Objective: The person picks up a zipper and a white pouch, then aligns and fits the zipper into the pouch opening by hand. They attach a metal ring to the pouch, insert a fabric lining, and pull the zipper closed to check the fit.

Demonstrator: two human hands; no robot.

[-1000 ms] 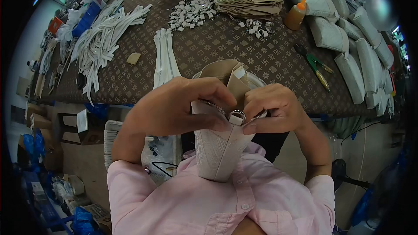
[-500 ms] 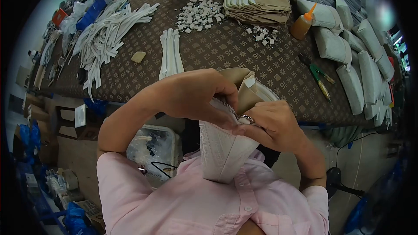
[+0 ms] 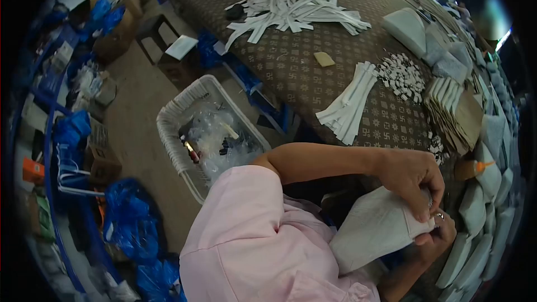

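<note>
An off-white, elongated fabric pouch is held at the lower right of the frame, its long axis slanted toward upper right; that end is pinched by the left hand above, the right hand below.

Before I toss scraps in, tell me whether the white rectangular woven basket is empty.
Not empty: the white rectangular woven basket holds crumpled clear plastic and a small red object. How deep the fill is, cannot tell.
</note>
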